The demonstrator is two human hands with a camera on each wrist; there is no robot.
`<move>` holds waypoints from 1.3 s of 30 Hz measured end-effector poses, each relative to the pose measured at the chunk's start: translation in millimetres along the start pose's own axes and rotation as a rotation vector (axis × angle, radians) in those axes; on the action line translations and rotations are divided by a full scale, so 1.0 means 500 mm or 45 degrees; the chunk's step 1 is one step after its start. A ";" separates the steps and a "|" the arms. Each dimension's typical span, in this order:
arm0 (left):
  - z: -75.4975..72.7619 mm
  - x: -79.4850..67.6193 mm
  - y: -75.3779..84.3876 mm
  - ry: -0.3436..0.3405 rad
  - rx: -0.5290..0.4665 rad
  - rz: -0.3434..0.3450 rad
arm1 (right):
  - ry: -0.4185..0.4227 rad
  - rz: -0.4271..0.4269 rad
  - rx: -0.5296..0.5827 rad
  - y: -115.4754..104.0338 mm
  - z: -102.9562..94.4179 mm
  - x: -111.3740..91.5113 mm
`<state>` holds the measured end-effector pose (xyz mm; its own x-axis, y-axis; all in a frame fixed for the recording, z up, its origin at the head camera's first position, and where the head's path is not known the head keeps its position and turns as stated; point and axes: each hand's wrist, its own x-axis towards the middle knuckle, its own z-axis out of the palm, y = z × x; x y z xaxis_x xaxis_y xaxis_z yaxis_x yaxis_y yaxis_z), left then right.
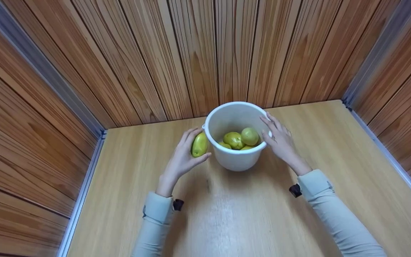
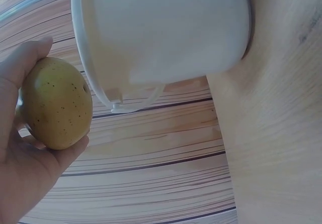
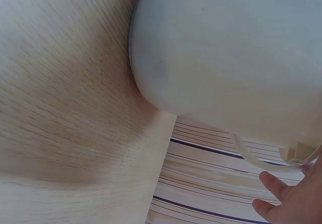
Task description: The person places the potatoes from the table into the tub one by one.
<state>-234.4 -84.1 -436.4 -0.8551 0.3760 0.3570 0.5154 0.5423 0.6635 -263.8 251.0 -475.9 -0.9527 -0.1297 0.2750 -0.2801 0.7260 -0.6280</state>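
Note:
A white bucket (image 1: pixel 238 160) stands upright on the wooden table, with several yellow-green fruits (image 1: pixel 233 140) lying inside. To its left, my left hand (image 1: pixel 187 150) holds another yellow-green fruit (image 1: pixel 199 145), just outside the rim. Seen from the left wrist, this fruit (image 2: pixel 56 103) is rounded, with dark specks and a small dimple; fingers and thumb curl round it. My right hand (image 1: pixel 279 139) is at the bucket's right rim, its fingers spread, some reaching over the edge. In the right wrist view only part of that hand (image 3: pixel 297 199) shows, beside the bucket's handle (image 3: pixel 256 159).
Wood-plank panels (image 1: pixel 198 53) rise behind the table (image 1: pixel 137 171) and on both sides. Metal rails (image 1: pixel 84 192) run along the table's side edges. The bucket is near the back panel. Each sleeve has a small dark device (image 1: pixel 178 204) at the cuff.

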 end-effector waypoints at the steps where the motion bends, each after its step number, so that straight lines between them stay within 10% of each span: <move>1: 0.000 0.001 0.001 0.000 -0.003 0.003 | 0.001 -0.001 -0.001 0.000 0.000 0.000; 39: 0.008 0.053 0.024 -0.006 0.004 0.115 | -0.010 0.024 0.010 -0.004 -0.003 -0.005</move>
<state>-250.9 -64.6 -421.8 -0.8051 0.4265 0.4122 0.5903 0.5083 0.6270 -260.7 250.8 -473.9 -0.9587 -0.1210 0.2575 -0.2628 0.7230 -0.6389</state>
